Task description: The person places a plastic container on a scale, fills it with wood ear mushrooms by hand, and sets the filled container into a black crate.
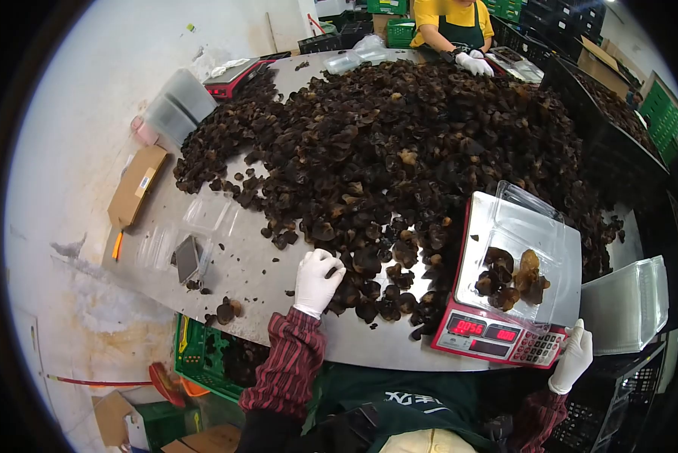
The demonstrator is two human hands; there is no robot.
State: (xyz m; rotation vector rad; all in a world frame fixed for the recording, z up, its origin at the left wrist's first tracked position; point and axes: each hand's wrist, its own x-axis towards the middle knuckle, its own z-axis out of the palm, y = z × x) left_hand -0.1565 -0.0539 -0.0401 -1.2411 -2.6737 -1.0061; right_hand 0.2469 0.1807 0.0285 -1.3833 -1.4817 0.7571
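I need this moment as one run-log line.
left hand: by dark pile | right hand: at scale | clear container: on scale, brown pieces inside

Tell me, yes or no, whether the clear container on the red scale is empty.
No, several brown pieces lie in the clear container on the red scale.

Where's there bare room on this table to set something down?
Mostly bare: the table between the clear trays and left hand, and the near-edge strip from hand to scale. Crowded: the middle, under the dark mushroom heap.
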